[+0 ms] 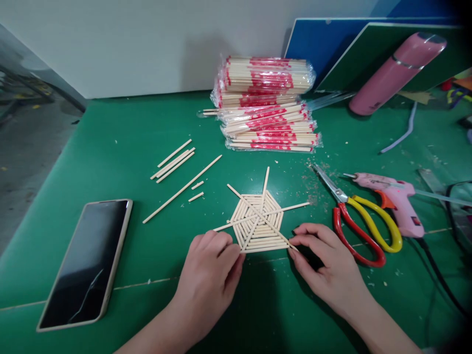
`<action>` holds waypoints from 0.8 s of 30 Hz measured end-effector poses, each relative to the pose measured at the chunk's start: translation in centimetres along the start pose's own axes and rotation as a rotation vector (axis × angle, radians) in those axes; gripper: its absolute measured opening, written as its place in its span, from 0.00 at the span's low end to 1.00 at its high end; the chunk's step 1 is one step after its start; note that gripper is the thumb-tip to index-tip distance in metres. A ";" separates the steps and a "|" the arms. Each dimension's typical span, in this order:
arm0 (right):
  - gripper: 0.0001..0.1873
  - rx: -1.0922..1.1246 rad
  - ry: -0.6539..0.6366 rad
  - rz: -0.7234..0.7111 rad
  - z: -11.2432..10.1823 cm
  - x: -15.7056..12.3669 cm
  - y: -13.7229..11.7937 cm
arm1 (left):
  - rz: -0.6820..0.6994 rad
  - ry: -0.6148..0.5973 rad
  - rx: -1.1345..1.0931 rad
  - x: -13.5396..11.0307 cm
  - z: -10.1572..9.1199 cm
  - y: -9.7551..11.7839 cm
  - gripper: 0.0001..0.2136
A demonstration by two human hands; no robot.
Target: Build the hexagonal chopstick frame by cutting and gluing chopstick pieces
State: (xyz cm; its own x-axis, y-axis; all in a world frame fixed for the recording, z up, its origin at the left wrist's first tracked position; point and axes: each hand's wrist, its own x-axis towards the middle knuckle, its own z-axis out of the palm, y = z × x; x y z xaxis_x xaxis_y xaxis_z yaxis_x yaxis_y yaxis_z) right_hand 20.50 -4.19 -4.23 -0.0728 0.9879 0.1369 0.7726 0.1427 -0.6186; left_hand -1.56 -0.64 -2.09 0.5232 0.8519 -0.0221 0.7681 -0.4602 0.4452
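Note:
A web-shaped hexagon of wooden sticks (263,241) lies flat on the green table, with crossing spokes that reach past its edges. At its lower left corner my left hand (210,268) is closed, thumb and fingers pinching a stick end there. My right hand (324,260) pinches the lower right spoke tip between thumb and fingers. Up and to the left lie several cut sticks (175,160), one longer stick (182,189) and two short offcuts (196,196). Right of my right hand rest scissors (354,211) with one red and one yellow handle.
Behind the web are plastic-wrapped bundles of chopsticks (265,103). A pink glue gun (394,196) with a cord lies at the right. A pink bottle (396,73) leans against boards at the back right. A phone (86,265) is on the left of the table (155,305).

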 end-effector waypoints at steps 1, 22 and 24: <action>0.07 -0.001 0.000 0.000 0.0 0.0 0.0 | -0.001 0.001 0.000 0.0 0.0 0.0 0.09; 0.07 0.005 -0.017 -0.002 0.0 0.2 0.0 | 0.019 -0.048 0.037 0.1 -0.1 -0.1 0.11; 0.07 0.006 -0.014 -0.004 0.1 0.1 0.0 | 0.021 -0.045 0.043 0.1 -0.1 -0.1 0.11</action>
State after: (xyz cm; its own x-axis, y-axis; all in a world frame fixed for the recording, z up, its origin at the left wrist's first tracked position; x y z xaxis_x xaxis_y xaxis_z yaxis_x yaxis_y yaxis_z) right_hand 20.42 -4.06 -4.22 -0.0847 0.9881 0.1286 0.7685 0.1470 -0.6227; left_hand -1.63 -0.46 -2.02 0.5549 0.8302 -0.0542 0.7713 -0.4889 0.4075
